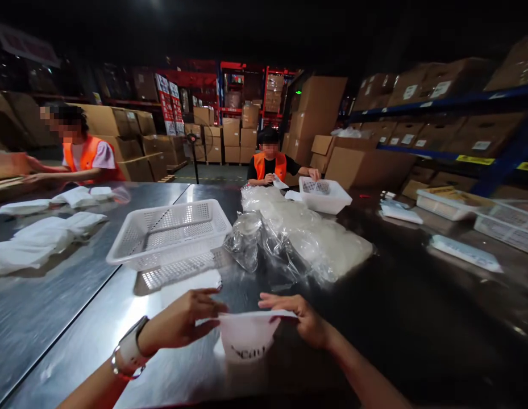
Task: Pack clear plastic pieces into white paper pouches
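Note:
Between my hands, above the near edge of the table, is a small white bag (pixel 248 335) with dark printed letters on its front. The fingers of my left hand (pixel 184 318) pinch its upper left corner. At the upper right, my right hand (pixel 308 319) grips the folded top edge between thumb and fingers. Just beyond my left hand, a flat white piece (pixel 195 284) lies on the table. Behind it stands a white perforated basket (pixel 172 250). Ahead of my right hand is a pile of clear plastic bags (pixel 306 238) with pale contents.
White packets (pixel 37 238) lie on the left of the metal table (pixel 76 346). Across from me, a person in an orange vest (pixel 270 165) reaches into another white basket (pixel 327 196). Another person (pixel 82 156) works at far left. Trays (pixel 451 201) and a packet (pixel 465 253) lie right.

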The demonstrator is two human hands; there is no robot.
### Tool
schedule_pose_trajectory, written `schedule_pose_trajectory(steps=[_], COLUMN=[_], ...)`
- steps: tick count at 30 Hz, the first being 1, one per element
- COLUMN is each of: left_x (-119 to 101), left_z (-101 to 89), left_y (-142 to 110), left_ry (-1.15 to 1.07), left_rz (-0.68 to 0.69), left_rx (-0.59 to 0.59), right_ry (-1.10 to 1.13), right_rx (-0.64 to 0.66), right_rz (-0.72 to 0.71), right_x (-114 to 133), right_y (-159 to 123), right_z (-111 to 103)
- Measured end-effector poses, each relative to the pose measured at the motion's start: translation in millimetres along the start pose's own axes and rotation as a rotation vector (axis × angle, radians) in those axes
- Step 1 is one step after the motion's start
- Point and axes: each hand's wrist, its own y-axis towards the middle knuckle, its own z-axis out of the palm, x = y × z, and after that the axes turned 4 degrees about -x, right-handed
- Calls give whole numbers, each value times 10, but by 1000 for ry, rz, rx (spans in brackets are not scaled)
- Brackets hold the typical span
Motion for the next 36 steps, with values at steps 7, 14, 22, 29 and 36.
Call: schedule_pose_trajectory(steps=[7, 14, 22, 29, 36], left_x=[142, 208, 45, 183, 63], left_z=[268, 697, 713, 1160, 1477], left_y=[18, -251, -333, -637, -566], left_ry=[88, 136, 16, -272, -252], left_rz=[56, 34, -73, -268, -353], left_rx=[197, 170, 209, -370, -753], right_ry=[-427, -588, -420, 34, -57], right_rx=[252, 341, 327, -374, -703], right_rz=[-221, -337, -254, 4, 112], right_x=[-577, -557, -560, -508, -327], right_y=[-127, -351, -536, -633, -623], right_z=[22, 181, 375, 670, 887])
